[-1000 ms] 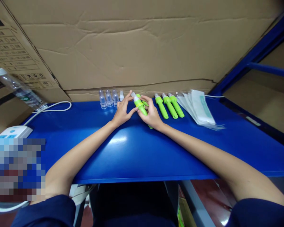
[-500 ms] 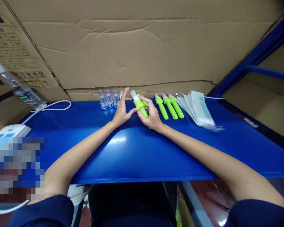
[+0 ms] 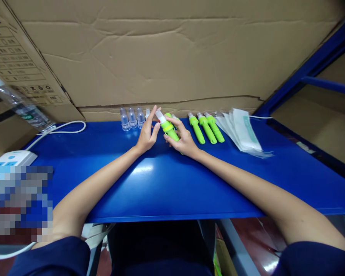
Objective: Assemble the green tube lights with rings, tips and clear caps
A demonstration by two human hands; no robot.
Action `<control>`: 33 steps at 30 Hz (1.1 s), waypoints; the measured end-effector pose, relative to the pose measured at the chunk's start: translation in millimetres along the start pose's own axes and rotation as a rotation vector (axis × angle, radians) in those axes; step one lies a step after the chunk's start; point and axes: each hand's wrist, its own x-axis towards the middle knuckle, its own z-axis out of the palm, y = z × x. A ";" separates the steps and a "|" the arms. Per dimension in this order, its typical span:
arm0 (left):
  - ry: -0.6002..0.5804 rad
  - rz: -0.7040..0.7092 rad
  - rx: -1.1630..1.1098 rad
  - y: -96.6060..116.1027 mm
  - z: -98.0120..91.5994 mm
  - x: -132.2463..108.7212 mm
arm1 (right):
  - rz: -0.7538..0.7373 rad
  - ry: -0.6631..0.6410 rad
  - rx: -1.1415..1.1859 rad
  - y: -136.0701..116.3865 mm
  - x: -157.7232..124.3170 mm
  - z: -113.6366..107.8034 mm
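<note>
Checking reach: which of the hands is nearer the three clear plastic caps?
Left. The left hand is just right of the caps; the right hand is farther right, holding a green device.

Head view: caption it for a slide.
Right hand holds a green tool, left hand near its white tip, with clear tubes and more green tools on the blue table.

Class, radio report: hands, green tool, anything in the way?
Right hand gripping green tool. Left hand open near its tip, contact unclear. Another green piece partly hidden beyond right hand.
</note>
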 end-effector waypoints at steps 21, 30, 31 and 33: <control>0.140 -0.043 -0.045 -7.2 2.1 -1.2 | 0.055 -0.042 -0.137 -5.7 1.3 -3.9; 0.128 -0.060 -0.048 -4.9 0.6 -1.0 | 0.069 -0.047 -0.137 -5.8 1.1 -3.9; 0.126 -0.061 -0.043 -4.7 0.5 -0.9 | 0.071 -0.046 -0.140 -5.5 1.1 -3.9; 0.127 -0.067 -0.036 -4.8 0.4 -0.9 | 0.067 -0.044 -0.137 -5.2 1.2 -3.8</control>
